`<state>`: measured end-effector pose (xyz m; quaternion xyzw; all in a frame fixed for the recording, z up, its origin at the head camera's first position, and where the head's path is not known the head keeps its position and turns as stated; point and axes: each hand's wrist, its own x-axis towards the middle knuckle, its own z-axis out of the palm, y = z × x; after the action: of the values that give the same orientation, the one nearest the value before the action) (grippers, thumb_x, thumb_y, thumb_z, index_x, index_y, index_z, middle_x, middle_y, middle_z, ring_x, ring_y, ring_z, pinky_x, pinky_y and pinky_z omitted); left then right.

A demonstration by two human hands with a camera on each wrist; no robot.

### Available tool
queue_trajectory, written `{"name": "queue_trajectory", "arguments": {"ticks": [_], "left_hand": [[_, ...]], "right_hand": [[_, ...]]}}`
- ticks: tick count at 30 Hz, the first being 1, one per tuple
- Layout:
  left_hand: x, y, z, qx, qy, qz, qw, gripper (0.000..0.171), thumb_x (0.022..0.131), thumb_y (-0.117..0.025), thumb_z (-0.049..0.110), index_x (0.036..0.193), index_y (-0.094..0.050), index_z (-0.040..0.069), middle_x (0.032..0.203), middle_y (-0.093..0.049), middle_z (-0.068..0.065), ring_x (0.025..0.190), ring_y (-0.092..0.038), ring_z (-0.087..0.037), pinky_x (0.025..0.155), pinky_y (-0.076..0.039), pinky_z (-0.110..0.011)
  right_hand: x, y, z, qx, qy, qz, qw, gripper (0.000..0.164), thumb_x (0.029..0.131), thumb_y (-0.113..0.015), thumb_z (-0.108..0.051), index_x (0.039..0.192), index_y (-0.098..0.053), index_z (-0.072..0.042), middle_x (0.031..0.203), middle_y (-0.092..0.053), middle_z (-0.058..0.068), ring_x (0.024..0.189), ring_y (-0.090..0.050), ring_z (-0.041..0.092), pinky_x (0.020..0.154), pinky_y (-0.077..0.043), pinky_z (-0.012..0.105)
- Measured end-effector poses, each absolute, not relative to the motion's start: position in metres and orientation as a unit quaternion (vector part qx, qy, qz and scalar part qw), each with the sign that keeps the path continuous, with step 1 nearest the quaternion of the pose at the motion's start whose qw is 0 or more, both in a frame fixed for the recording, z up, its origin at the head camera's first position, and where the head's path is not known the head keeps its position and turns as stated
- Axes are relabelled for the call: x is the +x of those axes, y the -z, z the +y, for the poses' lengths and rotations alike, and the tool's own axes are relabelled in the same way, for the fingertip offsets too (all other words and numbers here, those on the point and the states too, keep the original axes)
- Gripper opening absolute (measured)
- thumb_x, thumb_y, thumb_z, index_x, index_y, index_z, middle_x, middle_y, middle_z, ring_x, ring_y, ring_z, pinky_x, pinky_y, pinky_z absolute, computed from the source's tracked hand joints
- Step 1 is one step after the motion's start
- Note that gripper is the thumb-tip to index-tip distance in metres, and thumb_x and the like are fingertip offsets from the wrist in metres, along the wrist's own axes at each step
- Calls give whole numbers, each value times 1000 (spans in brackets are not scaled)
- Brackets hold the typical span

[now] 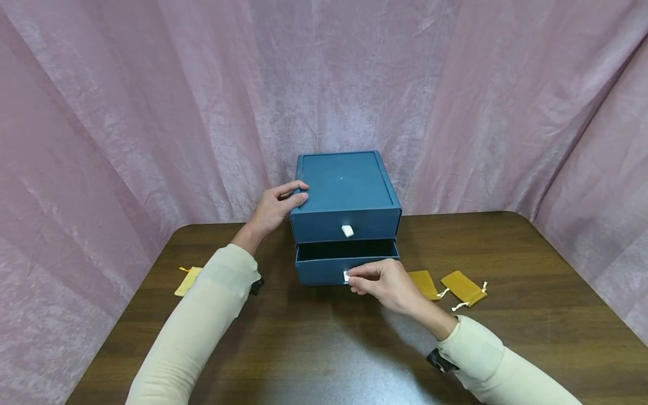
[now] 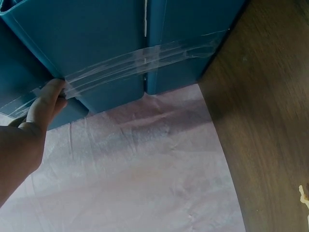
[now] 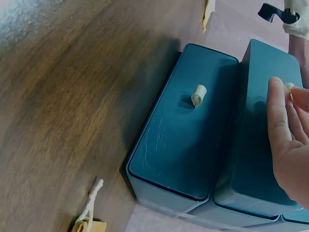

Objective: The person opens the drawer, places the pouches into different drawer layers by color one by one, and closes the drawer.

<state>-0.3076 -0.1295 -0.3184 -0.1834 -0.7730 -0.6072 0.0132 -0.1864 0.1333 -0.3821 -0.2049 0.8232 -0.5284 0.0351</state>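
A dark teal two-drawer box [image 1: 344,180] stands at the back of the wooden table. My left hand [image 1: 275,208] rests on its upper left edge, thumb and fingers laid over the top. In the left wrist view, the fingers [image 2: 46,99] lie against the teal casing near strips of clear tape [image 2: 140,63]. The lower drawer [image 1: 324,271] is pulled partly out, showing a dark inside; the upper drawer [image 1: 319,225] is closed. My right hand [image 1: 382,284] pinches the lower drawer's white pull tab [image 1: 346,277] between thumb and fingers. Another white pull tab [image 1: 347,230] sticks out from the upper drawer.
Two mustard pouches, one partly behind the right hand [image 1: 424,284] and another pouch [image 1: 463,288], lie right of the box with white drawstrings. A paler yellow pouch [image 1: 187,281] lies at the left, partly behind the left sleeve. A pink curtain [image 1: 202,112] hangs behind the table.
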Motion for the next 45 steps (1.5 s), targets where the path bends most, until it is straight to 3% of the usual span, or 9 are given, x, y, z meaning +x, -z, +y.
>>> {"name": "queue_trajectory", "arguments": {"ticks": [5,8,14,20,26,32,39,45], "left_hand": [[-307,318,-129,-181,606,-775,13,32,99,-65,22,127,-66,8,78,-47,-1,55,-34,-13,57,-36,-27],[-307,317,-129,-180,603,-777,13,32,99,-65,23,127,-66,8,90,-53,-4,57,-35,-13,60,-37,-27],[-307,316,-130,-179,603,-777,10,33,99,-65,23,128,-65,7,125,-59,-6,67,-46,-13,65,-41,-27],[-308,317,-130,-173,610,-774,-3,34,99,-65,23,129,-64,7,135,-57,-8,81,-60,-17,68,-51,-26],[-308,317,-130,-170,607,-776,-4,34,99,-65,23,129,-64,8,136,-56,-7,82,-60,-18,69,-52,-27],[-307,316,-130,-174,600,-781,5,33,98,-65,24,128,-66,9,127,-58,-6,71,-49,-14,64,-43,-26],[-306,315,-129,-168,613,-772,-10,35,98,-65,23,129,-64,7,139,-53,-9,91,-60,-19,75,-53,-27],[-306,316,-129,-174,602,-780,7,33,99,-65,24,128,-66,9,121,-59,-6,65,-43,-14,62,-40,-26]], "right_hand": [[-183,382,134,-207,529,822,35,17,92,-72,-8,105,-76,2,88,-75,9,74,-72,15,69,-57,25],[-181,381,135,-210,524,825,35,17,92,-72,-9,104,-77,2,87,-75,8,75,-72,19,69,-57,24],[-176,380,135,-211,520,827,39,17,92,-73,-10,104,-77,1,85,-75,5,74,-72,18,69,-57,23],[-172,379,136,-213,522,824,44,17,92,-73,-10,105,-77,1,86,-75,6,76,-72,25,69,-56,23],[-170,378,137,-210,525,823,49,17,92,-73,-9,105,-76,2,87,-75,6,76,-72,24,70,-57,24],[-167,380,136,-210,531,820,46,17,92,-73,-8,104,-76,2,88,-75,7,77,-73,28,69,-57,24],[-166,380,136,-214,534,817,42,17,91,-73,-7,103,-76,4,88,-75,9,74,-72,19,68,-57,24],[-164,381,136,-214,536,815,41,16,91,-73,-7,103,-76,4,86,-75,9,75,-73,28,68,-57,24]]}}
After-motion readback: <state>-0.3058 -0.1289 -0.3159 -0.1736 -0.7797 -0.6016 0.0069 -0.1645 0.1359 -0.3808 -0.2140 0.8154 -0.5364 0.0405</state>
